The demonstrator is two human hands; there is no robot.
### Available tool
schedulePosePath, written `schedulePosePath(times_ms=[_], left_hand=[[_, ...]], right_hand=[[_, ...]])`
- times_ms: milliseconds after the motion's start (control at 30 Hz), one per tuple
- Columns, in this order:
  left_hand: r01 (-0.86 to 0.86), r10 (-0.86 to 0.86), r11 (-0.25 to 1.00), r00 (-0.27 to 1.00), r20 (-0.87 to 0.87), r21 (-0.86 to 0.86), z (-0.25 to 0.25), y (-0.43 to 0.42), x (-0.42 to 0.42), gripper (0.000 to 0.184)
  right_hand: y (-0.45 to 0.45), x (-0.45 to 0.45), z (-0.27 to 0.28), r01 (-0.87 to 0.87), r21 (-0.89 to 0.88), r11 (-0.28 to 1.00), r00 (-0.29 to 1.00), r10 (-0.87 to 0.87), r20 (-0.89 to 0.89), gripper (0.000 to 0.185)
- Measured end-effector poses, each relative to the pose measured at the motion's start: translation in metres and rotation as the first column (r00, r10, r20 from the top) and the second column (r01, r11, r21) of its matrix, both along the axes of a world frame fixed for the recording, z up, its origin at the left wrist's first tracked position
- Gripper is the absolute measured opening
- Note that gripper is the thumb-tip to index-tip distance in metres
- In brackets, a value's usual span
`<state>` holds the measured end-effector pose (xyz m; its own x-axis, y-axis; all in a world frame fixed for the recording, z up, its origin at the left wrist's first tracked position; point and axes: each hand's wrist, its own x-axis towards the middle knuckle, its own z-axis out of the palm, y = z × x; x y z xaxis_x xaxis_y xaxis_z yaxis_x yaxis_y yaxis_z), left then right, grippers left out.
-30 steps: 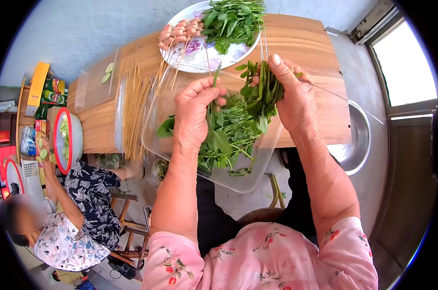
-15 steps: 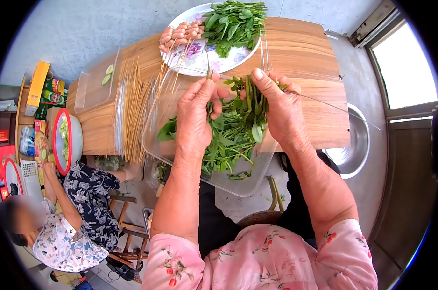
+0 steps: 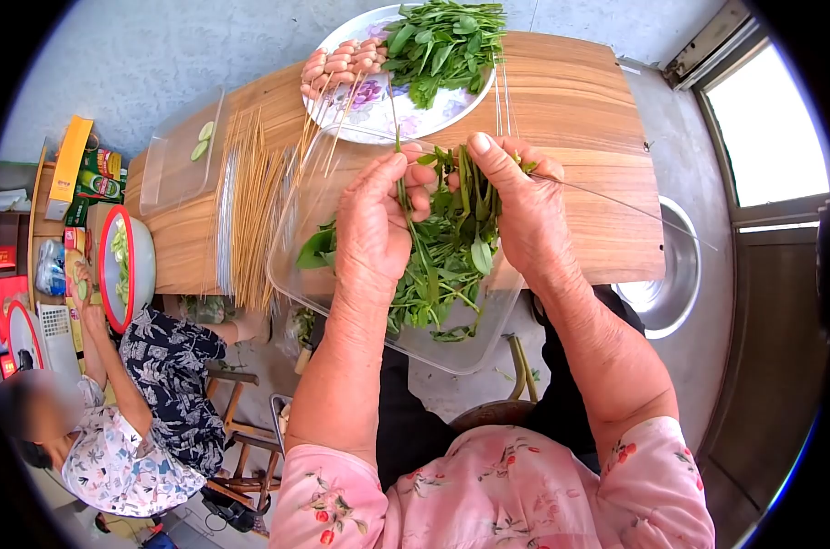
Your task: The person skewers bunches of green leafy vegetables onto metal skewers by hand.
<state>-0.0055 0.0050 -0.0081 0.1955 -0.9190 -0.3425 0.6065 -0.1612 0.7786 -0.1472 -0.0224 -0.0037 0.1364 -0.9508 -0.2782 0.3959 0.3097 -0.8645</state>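
My left hand (image 3: 371, 220) pinches a thin green stem (image 3: 414, 233) between thumb and fingers; the stem's tip sticks up above them. My right hand (image 3: 531, 209) is closed around a thin metal skewer (image 3: 630, 199) and the leafy greens (image 3: 470, 194) gathered on it. The skewer's long end points right, past the table edge; its other end is partly hidden near my left fingers. Below both hands, a clear plastic tub (image 3: 452, 363) holds loose leafy stems (image 3: 431, 284).
Behind my hands, a floral plate (image 3: 365, 134) bears skewered sausages (image 3: 337, 66) and greens (image 3: 447, 46). Bamboo skewers (image 3: 255, 201) lie left, beside a clear container (image 3: 172, 174) with green slices. At lower left sits another person (image 3: 131, 439) near a red-rimmed bowl (image 3: 150, 265). A metal basin (image 3: 685, 274) stands right.
My left hand has shifted slightly right, and the stem in it now shows longer, above and below the fingers. My right hand, with the skewer and greens, has moved slightly left.
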Motion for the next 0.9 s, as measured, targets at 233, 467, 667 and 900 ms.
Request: schedulePosePath(times_ms=[233,467,667,900], left_hand=[[0.001,-0.001,1.000,1.000,-0.003,0.020,-0.0005,-0.0005,0.0000,0.020],[0.022,-0.020,0.999,0.999,0.029,-0.038,-0.0007,-0.0004,-0.0003,0.018],[-0.001,0.003,0.999,0.999,0.050,-0.054,0.0019,0.0003,-0.0028,0.018],[-0.009,0.012,0.998,0.999,0.042,-0.066,0.0017,0.0001,-0.0032,0.018]], right_hand=[[0.0003,0.0011,0.0052,-0.042,-0.051,0.998,0.998,0.040,-0.041,0.023],[-0.0001,0.0026,0.0048,-0.038,-0.070,0.997,0.998,0.035,-0.049,0.025],[0.0021,0.0026,0.0070,-0.037,-0.086,0.996,0.988,0.023,-0.153,0.025],[0.0017,0.0053,0.0040,-0.018,-0.146,0.989,0.994,0.003,-0.105,0.025]])
